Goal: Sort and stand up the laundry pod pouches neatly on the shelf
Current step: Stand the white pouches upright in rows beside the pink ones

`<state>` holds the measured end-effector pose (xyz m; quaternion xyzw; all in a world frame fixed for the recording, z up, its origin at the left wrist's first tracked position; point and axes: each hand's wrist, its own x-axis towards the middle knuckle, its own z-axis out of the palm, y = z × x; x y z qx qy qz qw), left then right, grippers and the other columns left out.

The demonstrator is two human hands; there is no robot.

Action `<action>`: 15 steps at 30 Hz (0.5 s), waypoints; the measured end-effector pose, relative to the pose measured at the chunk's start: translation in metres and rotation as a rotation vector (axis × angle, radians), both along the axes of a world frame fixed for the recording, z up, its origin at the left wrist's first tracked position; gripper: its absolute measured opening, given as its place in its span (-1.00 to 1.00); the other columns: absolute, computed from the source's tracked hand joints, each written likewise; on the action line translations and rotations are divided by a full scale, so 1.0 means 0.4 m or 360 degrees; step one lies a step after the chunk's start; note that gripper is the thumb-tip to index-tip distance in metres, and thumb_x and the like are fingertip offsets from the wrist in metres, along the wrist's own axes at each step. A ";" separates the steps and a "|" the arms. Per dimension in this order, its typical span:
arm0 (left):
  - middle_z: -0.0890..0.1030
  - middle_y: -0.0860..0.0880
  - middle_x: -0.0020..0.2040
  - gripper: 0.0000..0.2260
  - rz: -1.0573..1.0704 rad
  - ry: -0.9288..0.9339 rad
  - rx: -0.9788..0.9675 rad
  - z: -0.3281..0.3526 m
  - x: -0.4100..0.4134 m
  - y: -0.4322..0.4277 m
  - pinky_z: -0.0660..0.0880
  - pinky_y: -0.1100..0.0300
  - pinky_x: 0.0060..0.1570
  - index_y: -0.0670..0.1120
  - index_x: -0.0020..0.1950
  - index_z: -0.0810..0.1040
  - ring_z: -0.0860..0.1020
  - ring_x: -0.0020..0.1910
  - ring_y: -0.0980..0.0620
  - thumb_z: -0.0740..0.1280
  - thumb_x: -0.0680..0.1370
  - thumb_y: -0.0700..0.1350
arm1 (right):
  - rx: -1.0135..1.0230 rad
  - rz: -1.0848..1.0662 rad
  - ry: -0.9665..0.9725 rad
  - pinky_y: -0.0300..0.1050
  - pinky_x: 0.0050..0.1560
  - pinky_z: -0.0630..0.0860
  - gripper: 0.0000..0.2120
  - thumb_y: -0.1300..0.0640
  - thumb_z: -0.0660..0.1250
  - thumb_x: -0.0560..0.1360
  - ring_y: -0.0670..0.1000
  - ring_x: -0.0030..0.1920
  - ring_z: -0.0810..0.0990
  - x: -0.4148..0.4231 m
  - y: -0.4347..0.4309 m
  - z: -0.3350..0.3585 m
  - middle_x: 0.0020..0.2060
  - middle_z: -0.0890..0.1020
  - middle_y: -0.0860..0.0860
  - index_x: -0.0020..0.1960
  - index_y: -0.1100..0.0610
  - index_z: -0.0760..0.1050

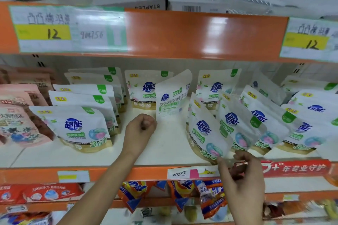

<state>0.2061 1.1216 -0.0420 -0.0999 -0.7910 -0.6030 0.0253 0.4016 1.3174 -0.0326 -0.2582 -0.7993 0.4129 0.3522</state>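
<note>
White laundry pod pouches with blue logos fill the middle shelf [164, 151]. On the left, a row of them [78, 126] stands upright one behind another. One pouch [172, 95] at the centre is turned back side out and tilted; my left hand [140, 129] is curled and pinches its lower left corner. To the right, several pouches lean leftward against each other. My right hand [241, 173] has its thumb and forefinger pinching the bottom corner of the front leaning pouch [204, 131] at the shelf edge. Two more pouches [144, 89] stand upright at the back.
Pink pouches [20, 124] of another product stand at the far left. The orange upper shelf edge [201, 34] with price labels hangs close above. Orange and red detergent bags [210, 199] hang on the shelf below. A bare strip of shelf lies between my hands.
</note>
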 end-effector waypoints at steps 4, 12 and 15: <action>0.53 0.02 -0.35 -0.90 -0.0044 -0.0032 0.0027 0.005 0.022 -0.012 0.57 -0.12 -0.11 -0.04 -0.17 0.58 0.57 -0.24 -0.17 0.41 0.48 -0.23 | 0.0119 0.0202 -0.0058 -0.34 -0.39 0.40 -0.68 0.05 0.45 0.45 -0.04 -0.30 0.51 -0.037 -0.017 0.009 -0.21 0.48 -0.01 0.14 0.04 0.45; 0.59 -0.14 -0.26 -0.94 -0.0207 -0.0076 -0.0017 0.017 0.063 -0.055 0.53 -0.05 -0.14 -0.04 -0.12 0.59 0.58 -0.21 -0.12 0.44 0.48 -0.17 | -0.0126 0.0435 -0.0003 -0.22 -0.18 0.43 -0.67 -0.11 0.25 0.51 -0.03 -0.19 0.55 -0.095 -0.004 -0.003 -0.19 0.66 -0.05 0.05 0.13 0.57; 0.62 -0.06 -0.21 -0.93 -0.0248 -0.0125 -0.0030 0.014 0.068 -0.067 0.56 0.00 -0.10 -0.05 -0.09 0.60 0.59 -0.17 -0.04 0.46 0.47 -0.17 | -0.0199 0.0497 0.0011 -0.32 -0.28 0.35 -0.82 -0.05 0.30 0.53 -0.11 -0.28 0.49 -0.098 -0.006 0.009 -0.38 0.54 -0.17 -0.12 0.05 0.50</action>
